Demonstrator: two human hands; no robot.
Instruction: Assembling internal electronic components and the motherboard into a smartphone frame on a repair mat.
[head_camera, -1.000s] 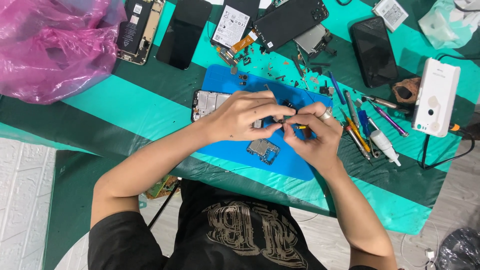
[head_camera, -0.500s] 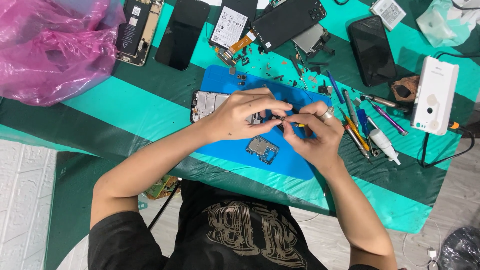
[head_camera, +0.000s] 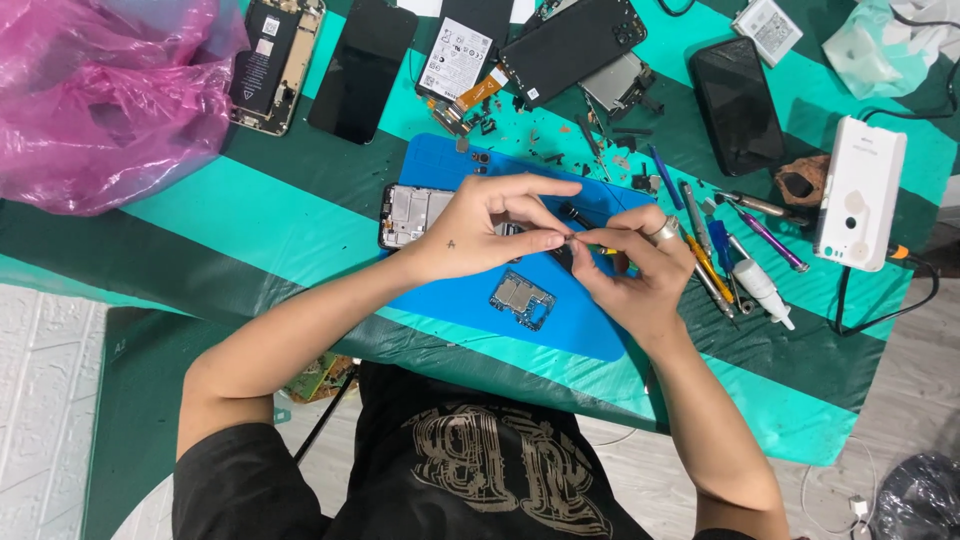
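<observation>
Left hand (head_camera: 478, 232): over the blue work mat (head_camera: 470, 300), fingers pinched narrow on a small dark part (head_camera: 566, 243), too small to tell what kind; right hand (head_camera: 640, 270): ring on one finger, fingers closed narrow on the same small part from the other side, fingertips of both hands meeting above the middle of the mat.
Phone frame (head_camera: 408, 214): opened, lying at the left edge of the mat, partly under the left hand; small circuit board (head_camera: 522, 298): flat on the mat, just below the hands, touched by neither.
Tools (head_camera: 720, 255): a row of screwdrivers, tweezers and a white tube, just right of the right hand.
White box-shaped device (head_camera: 860, 192): far right, cable attached.
Black phones (head_camera: 737, 105) and (head_camera: 361, 68): face up at the top; further opened phone (head_camera: 273, 62): upper left; black back cover (head_camera: 570, 45): top centre.
Pink plastic bag (head_camera: 100, 90): upper left corner.
Tabletop cloth (head_camera: 250, 210): green and teal stripes, strewn with small loose parts above the mat.
</observation>
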